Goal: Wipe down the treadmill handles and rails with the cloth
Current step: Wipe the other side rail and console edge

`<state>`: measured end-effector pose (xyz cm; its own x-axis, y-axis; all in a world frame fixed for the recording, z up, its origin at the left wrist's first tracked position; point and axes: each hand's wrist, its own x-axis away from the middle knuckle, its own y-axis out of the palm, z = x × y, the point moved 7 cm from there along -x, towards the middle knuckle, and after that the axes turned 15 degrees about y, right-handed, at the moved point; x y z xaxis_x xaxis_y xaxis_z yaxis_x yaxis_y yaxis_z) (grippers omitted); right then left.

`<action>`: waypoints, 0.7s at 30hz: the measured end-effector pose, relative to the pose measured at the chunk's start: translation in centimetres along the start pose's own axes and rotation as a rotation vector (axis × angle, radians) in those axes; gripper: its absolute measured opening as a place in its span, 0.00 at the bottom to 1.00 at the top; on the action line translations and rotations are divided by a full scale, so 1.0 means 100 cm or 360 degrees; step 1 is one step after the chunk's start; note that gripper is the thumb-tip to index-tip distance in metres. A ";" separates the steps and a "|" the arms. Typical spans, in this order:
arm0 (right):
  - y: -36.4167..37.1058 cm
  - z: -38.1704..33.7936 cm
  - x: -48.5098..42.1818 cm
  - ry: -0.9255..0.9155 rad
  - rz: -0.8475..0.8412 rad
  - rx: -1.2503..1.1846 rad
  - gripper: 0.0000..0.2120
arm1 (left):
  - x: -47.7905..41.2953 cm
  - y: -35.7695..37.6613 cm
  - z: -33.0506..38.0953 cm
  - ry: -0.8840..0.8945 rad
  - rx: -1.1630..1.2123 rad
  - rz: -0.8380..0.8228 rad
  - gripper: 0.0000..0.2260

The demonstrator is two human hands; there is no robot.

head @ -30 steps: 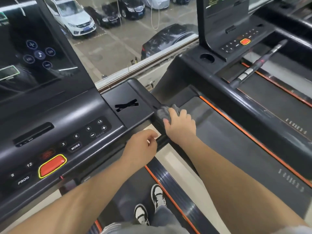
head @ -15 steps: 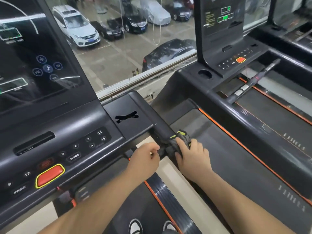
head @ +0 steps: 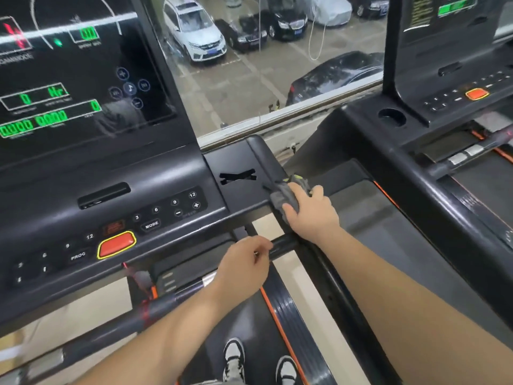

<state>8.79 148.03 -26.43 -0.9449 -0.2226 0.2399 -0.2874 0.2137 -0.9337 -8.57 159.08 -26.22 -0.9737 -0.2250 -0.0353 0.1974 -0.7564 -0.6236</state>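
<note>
Here the grey cloth (head: pixel 283 197), edged in yellow-green, lies bunched on the treadmill's right side rail (head: pixel 265 158), just beside the right corner of the console (head: pixel 155 187). The right hand (head: pixel 312 212) presses it to the rail, with the fingers curled over the top of the cloth and the thumb tucked against its near edge. Below and to the left, the left hand (head: pixel 244 265) has its fingers curled round the dark front handle (head: pixel 283 245), close to where that bar meets the rail.

The console carries number keys, a MODE key and a red button (head: pixel 116 244) ringed in yellow. Above it, a dark display (head: pixel 69 79) shows green digits. A pair of black-and-white shoes (head: pixel 234 354) stands on the belt (head: pixel 249 315) underneath. To the right is a second treadmill (head: pixel 374 151). Through the window ahead, parked cars are visible, among them a white car (head: pixel 194 31).
</note>
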 end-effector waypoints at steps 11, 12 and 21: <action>0.001 -0.001 0.070 -0.0604 0.0299 0.0840 0.16 | 0.011 0.011 -0.016 -0.0050 0.0166 0.0083 0.11; -0.001 -0.013 0.065 -0.0657 0.0236 0.0897 0.14 | 0.011 0.008 -0.019 -0.0059 0.0177 0.0103 0.11; 0.018 -0.083 0.044 -0.0981 0.0166 0.1469 0.12 | 0.006 -0.009 -0.032 -0.0126 0.0283 0.0124 0.11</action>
<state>2.84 155.34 -24.86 -0.6446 -0.7337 0.2147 0.2577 -0.4729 -0.8426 -9.66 161.61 -28.15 -0.9441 -0.3295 -0.0120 0.2955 -0.8297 -0.4736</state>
